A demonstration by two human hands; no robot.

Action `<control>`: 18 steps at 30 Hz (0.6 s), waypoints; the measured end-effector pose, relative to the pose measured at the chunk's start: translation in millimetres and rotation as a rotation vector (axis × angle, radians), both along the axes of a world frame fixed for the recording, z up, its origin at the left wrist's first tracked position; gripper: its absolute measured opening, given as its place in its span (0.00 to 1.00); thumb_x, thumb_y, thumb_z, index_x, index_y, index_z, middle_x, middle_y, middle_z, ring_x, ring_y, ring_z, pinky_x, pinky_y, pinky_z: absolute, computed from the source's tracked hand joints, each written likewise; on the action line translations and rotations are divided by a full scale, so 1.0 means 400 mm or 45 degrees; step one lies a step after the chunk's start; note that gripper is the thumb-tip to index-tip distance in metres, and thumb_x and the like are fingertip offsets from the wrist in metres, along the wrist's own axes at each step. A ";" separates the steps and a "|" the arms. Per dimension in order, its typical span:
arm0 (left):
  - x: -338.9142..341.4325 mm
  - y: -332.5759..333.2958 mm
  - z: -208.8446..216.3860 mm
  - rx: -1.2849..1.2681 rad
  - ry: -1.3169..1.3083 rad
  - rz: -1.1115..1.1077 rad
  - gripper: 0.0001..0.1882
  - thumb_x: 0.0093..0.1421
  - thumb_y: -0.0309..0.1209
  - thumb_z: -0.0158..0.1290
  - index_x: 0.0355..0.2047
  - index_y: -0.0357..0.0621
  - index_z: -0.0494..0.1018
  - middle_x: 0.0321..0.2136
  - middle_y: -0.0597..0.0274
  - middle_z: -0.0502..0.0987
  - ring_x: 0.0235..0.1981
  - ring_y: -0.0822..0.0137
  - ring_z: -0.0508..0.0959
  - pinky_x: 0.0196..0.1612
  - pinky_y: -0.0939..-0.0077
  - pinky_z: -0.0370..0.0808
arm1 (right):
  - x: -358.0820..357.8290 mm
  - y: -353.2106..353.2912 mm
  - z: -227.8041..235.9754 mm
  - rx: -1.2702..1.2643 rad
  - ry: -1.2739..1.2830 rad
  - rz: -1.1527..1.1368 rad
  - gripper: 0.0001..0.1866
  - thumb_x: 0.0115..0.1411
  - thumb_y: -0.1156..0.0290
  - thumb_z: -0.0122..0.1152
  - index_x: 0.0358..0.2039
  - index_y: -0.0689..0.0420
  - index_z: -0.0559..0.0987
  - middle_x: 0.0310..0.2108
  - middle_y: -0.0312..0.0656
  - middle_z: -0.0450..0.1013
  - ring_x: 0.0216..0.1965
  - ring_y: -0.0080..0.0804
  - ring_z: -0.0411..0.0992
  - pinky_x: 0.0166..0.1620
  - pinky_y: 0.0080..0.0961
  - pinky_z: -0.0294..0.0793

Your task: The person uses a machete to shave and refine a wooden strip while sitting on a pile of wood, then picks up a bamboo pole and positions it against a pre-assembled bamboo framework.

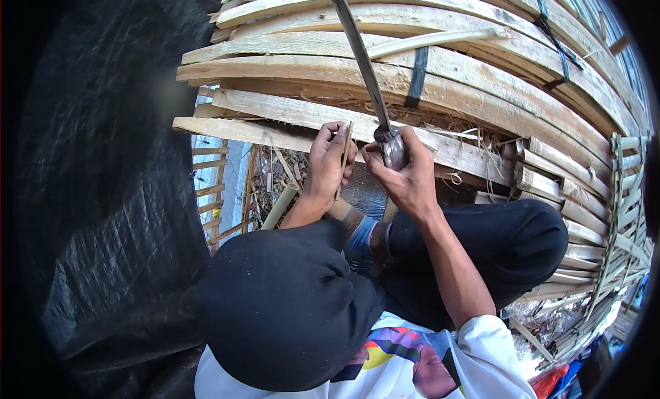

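Note:
My left hand (pixel 328 166) is closed around a thin strip of bamboo or wood (pixel 345 155), which stands nearly upright along the fingers. My right hand (pixel 411 175) grips the handle of a long knife (pixel 364 58), its narrow dark blade slanting away toward the far edge of the view. Something shiny, like clear plastic, wraps the handle (pixel 394 151). Both hands are close together above my bent legs, just in front of the stacked planks. Part of the strip is hidden by the left fingers.
Long wooden planks (pixel 295 67) are stacked across the far side, tied with black straps (pixel 416 79). A loose pale stick (pixel 440 41) lies on them. Black sheeting (pixel 117 213) hangs at left. Bamboo pieces (pixel 543 182) and a woven lattice (pixel 619 227) stand at right. Shavings litter the ground.

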State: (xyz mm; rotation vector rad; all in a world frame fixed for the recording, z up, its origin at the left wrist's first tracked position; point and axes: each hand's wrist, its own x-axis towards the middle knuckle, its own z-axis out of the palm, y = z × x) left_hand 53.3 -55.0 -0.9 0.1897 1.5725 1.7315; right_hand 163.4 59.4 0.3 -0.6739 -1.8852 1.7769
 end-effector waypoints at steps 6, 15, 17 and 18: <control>0.018 0.014 -0.022 -0.071 0.131 -0.129 0.16 0.70 0.44 0.49 0.46 0.46 0.65 0.23 0.68 0.74 0.13 0.82 0.65 0.12 0.87 0.59 | 0.010 0.013 -0.022 -0.109 0.034 -0.034 0.17 0.51 0.72 0.70 0.38 0.63 0.73 0.31 0.45 0.79 0.33 0.26 0.78 0.38 0.26 0.76; 0.009 0.023 -0.028 -0.135 0.150 -0.139 0.15 0.70 0.43 0.49 0.47 0.47 0.66 0.21 0.69 0.73 0.12 0.82 0.65 0.11 0.88 0.58 | 0.002 0.020 -0.029 -0.091 -0.042 -0.084 0.15 0.51 0.73 0.68 0.38 0.62 0.73 0.26 0.43 0.75 0.28 0.25 0.72 0.34 0.26 0.73; 0.010 0.028 -0.027 -0.137 0.133 -0.134 0.14 0.70 0.43 0.49 0.46 0.47 0.66 0.20 0.70 0.72 0.12 0.82 0.65 0.11 0.88 0.58 | 0.004 0.024 -0.033 -0.107 -0.033 -0.093 0.16 0.51 0.73 0.68 0.38 0.62 0.73 0.26 0.43 0.74 0.27 0.25 0.71 0.33 0.26 0.72; 0.010 0.030 -0.026 -0.138 0.118 -0.123 0.14 0.70 0.42 0.49 0.46 0.47 0.66 0.20 0.70 0.71 0.12 0.82 0.64 0.11 0.88 0.58 | 0.005 0.025 -0.034 -0.120 -0.022 -0.097 0.16 0.51 0.73 0.68 0.38 0.62 0.73 0.25 0.43 0.74 0.27 0.25 0.71 0.33 0.26 0.72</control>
